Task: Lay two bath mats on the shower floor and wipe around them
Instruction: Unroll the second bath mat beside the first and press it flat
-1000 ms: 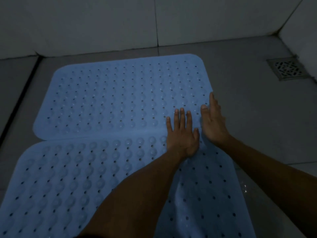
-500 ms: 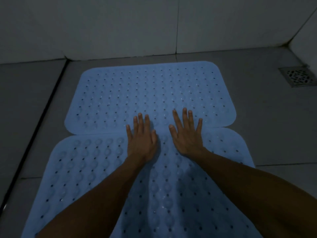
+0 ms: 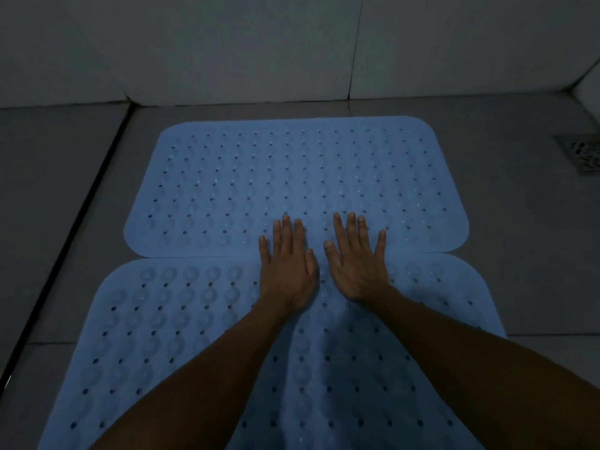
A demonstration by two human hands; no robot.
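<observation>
- The left hand lies flat, fingers straight and close together, palm down across the seam where the two mats meet; it grasps nothing, only presses.
- The right hand lies just beside it, fingers spread and straight, palm down on the same seam; it too is released and pressing.
- Under the fingertips is the far pale-blue perforated rubber bath mat with rounded corners; under the palms and forearms is the near pale-blue rubber bath mat with raised suction bumps. Both lie on the grey tiled shower floor, their long edges touching or slightly overlapped; which one I cannot tell.
- The step in hand looks like seating the mats. To do it well, I would press straight down with flat palms and work outward from the seam toward the corners, so trapped air escapes and the mats do not creep apart.
- Weight should stay even on both hands; a sideways shove would likely skew the joint.
- The square metal floor drain sits well apart at the right and should stay uncovered.
- Hard to make out: the light is dim, and the forearms hide the middle of the near mat, where a paler patch may be a ripple or wet sheen.
- The near mat's closest edge is cut off by the frame, and no wiping cloth is in view.
</observation>
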